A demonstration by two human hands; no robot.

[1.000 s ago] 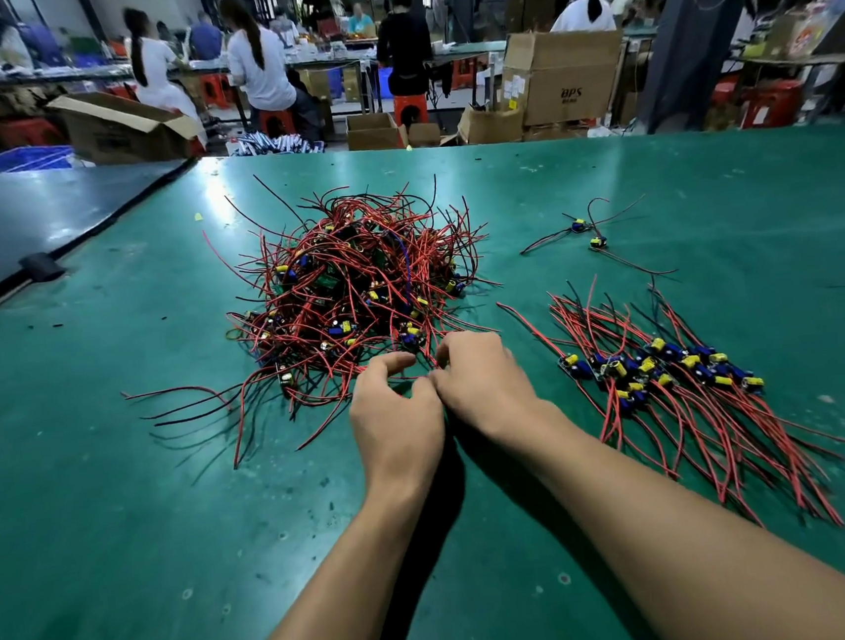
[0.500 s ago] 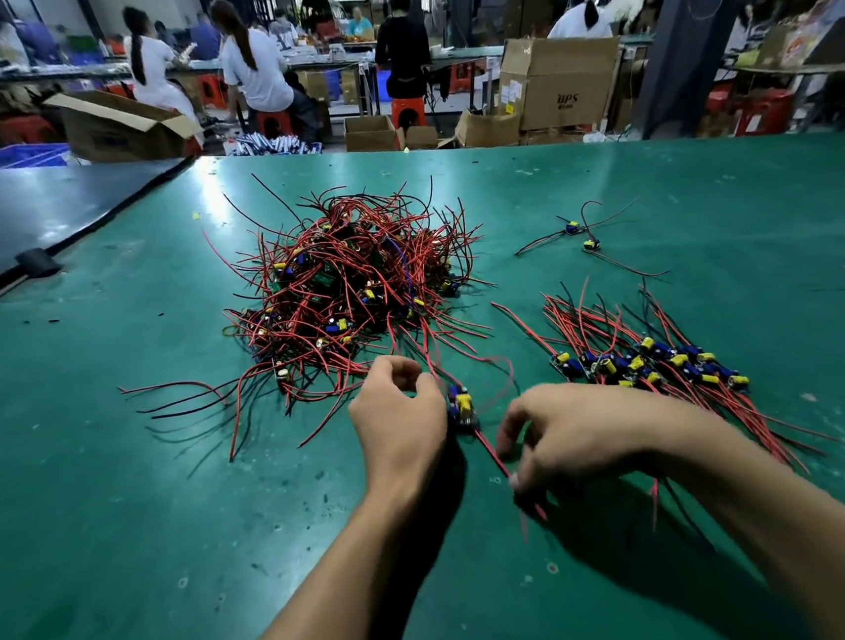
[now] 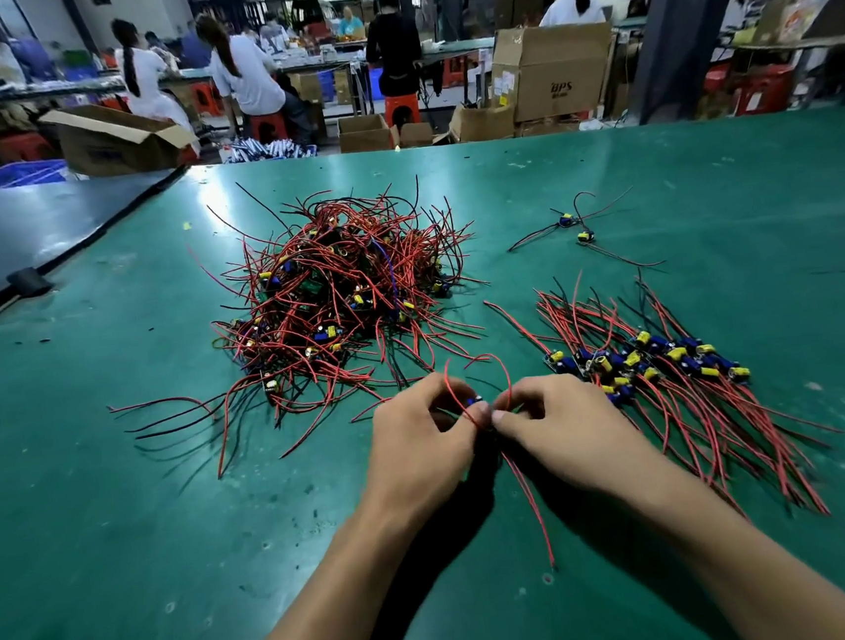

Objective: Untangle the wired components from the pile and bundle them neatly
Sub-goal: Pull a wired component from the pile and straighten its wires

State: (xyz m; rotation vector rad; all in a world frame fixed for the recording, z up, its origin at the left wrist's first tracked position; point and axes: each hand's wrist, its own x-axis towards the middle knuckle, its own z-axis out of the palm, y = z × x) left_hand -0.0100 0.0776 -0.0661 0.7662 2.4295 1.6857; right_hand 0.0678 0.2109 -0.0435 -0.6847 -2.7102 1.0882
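Since the left hand (image 3: 421,438) and right hand (image 3: 560,430) both pinch one wired component (image 3: 475,401) at near centre, just this side of the pile (image 3: 346,296) — its looping red lead (image 3: 509,383) could easily hook a stray wire and drag the tangle along.

Table (image 3: 118,504): smooth green mat, semi-glossy, with bright sheen toward the far edge and dull scuffs and specks toward the near edge. Tangled pile (image 3: 346,296) and sorted bundle (image 3: 674,383): thin wires in smooth red and black plastic insulation, with glossy yellow and blue part bodies. Wired component (image 3: 475,400): same red plastic sheath. Dark panel (image 3: 14,230) at the left edge: smooth, faintly reflective. Boxes (image 3: 554,69) beyond the far edge: matt brown cardboard.
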